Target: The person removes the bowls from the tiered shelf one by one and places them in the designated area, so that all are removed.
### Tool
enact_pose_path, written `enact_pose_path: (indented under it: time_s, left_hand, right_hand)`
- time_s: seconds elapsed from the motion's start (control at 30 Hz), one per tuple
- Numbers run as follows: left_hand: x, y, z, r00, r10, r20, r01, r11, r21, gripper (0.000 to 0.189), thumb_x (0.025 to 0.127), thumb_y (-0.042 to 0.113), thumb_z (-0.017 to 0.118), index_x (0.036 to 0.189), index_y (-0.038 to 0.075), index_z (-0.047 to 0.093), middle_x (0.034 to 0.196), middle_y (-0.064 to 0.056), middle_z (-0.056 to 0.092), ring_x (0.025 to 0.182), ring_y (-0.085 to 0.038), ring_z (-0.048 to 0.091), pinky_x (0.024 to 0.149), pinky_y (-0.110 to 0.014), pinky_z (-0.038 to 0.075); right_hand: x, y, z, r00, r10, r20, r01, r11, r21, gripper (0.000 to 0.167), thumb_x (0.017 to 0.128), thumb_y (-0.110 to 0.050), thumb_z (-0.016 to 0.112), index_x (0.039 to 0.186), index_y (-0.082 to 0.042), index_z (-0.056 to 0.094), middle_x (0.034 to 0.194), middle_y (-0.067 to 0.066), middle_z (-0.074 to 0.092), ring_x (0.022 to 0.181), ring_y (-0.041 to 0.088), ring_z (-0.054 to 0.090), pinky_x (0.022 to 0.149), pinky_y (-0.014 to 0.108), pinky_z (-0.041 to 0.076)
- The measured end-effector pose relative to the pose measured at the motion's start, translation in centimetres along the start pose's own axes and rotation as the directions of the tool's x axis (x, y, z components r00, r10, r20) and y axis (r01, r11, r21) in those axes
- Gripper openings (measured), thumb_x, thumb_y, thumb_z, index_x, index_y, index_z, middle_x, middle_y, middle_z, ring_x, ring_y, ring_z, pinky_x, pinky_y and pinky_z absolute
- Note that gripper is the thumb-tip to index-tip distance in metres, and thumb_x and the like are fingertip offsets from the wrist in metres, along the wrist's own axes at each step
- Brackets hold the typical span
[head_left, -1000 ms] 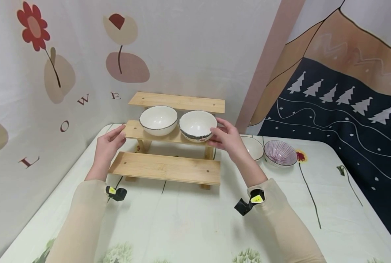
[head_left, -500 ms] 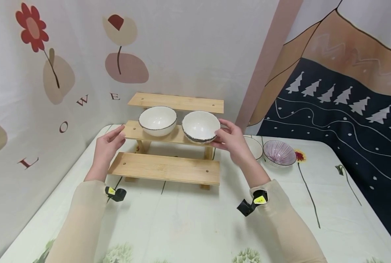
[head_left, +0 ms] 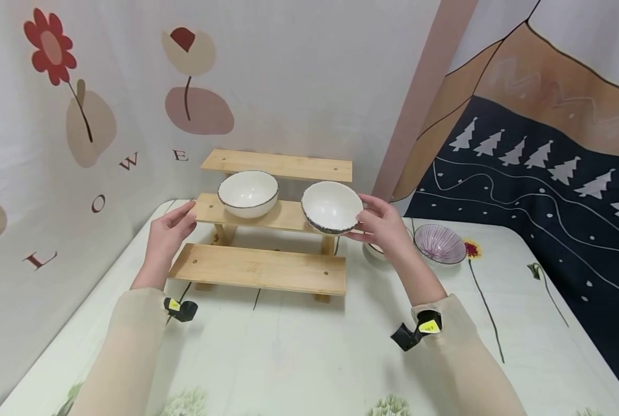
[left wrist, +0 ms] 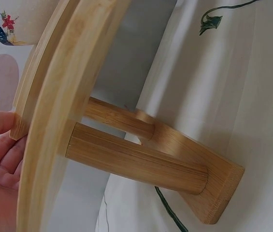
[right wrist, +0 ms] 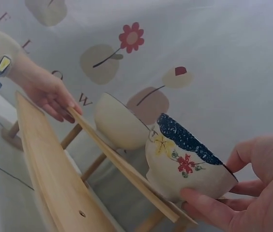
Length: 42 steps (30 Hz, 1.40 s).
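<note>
In the head view, a three-step wooden shelf stand [head_left: 259,268] stands on the table. My left hand [head_left: 170,234] holds the left end of its middle board [left wrist: 22,121], thumb and fingers at the edge. At that board's right end, my right hand [head_left: 387,226] grips a white bowl [head_left: 332,207] by its right side. The right wrist view shows this bowl tilted, with a speckled dark blue band and painted red and yellow flowers [right wrist: 185,163]. Whether its base touches the board cannot be told. Another white, dark-rimmed bowl [head_left: 248,194] sits on the board's left part.
To the right on the table stands a purple-striped bowl [head_left: 440,244]. Beside it, a pale bowl [head_left: 375,249] is mostly hidden behind my right hand. A floral cloth [head_left: 288,358] covers the table. Printed curtains [head_left: 309,75] hang close behind the stand.
My right hand has moved right with the bowl, widening the gap to the other white bowl. The left hand keeps its hold on the board. The head view has shifted slightly.
</note>
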<state>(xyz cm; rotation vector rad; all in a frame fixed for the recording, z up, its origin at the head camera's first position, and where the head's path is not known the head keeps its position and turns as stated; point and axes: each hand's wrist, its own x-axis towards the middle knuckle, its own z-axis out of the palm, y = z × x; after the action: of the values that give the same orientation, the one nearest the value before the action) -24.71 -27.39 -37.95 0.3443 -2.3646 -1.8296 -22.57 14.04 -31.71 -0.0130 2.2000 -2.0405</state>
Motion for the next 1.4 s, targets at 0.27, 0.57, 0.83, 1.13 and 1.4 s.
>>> enact_pose_path:
  time_s: [0.27,0.57,0.83,1.13,1.4]
  left_hand:
    - [0.0,0.0,0.1,1.0,0.015,-0.008,-0.015,1.0,0.019,0.052,0.104,0.033,0.051,0.152,0.015,0.041,0.16,-0.009,0.036,0.142,-0.02,0.046,0.11,-0.02,0.047]
    - [0.0,-0.1,0.0,1.0,0.017,-0.008,-0.016,1.0,0.017,0.053,0.104,0.033,0.051,0.152,0.016,0.04,0.16,-0.009,0.036,0.142,-0.02,0.045,0.111,-0.022,0.046]
    - [0.0,-0.1,0.0,1.0,0.024,-0.008,-0.024,0.999,0.034,0.052,0.104,0.034,0.051,0.152,0.016,0.041,0.16,-0.008,0.036,0.142,-0.02,0.046,0.11,-0.02,0.047]
    - [0.1,0.0,-0.2,0.999,0.041,-0.003,-0.041,0.998,0.044,0.052,0.104,0.033,0.051,0.152,0.016,0.041,0.16,-0.008,0.037,0.141,-0.018,0.047,0.107,-0.015,0.048]
    - [-0.1,0.0,0.0,0.999,0.049,0.002,-0.049,0.998,0.038,0.051,0.104,0.031,0.051,0.152,0.014,0.041,0.159,-0.01,0.037,0.142,-0.021,0.046,0.108,-0.017,0.048]
  right_hand:
    - [-1.2,0.0,-1.6,1.0,-0.029,0.007,0.029,0.998,-0.05,0.059,0.095,-0.006,0.047,0.153,-0.008,0.038,0.144,0.024,0.053,0.098,0.021,0.071,0.084,0.035,0.065]
    - [-2.6,0.0,-3.1,0.999,-0.033,0.017,0.034,0.997,-0.066,0.061,0.092,-0.004,0.045,0.152,-0.006,0.039,0.143,0.028,0.051,0.087,0.008,0.07,0.083,0.032,0.066]
    - [-3.7,0.3,-4.2,1.0,-0.017,0.005,0.018,0.996,-0.086,0.06,0.093,-0.006,0.047,0.153,-0.007,0.038,0.146,0.028,0.049,0.088,0.007,0.07,0.082,0.033,0.066]
    - [-4.6,0.9,-5.5,1.0,0.001,0.005,-0.001,0.995,-0.099,0.06,0.095,-0.007,0.045,0.154,-0.005,0.035,0.147,0.029,0.046,0.089,0.006,0.07,0.085,0.036,0.064]
    - [-5.3,1.8,-6.5,1.0,0.009,0.009,-0.008,0.993,-0.118,0.059,0.097,-0.008,0.045,0.155,-0.006,0.033,0.151,0.028,0.042,0.091,0.004,0.068,0.084,0.035,0.065]
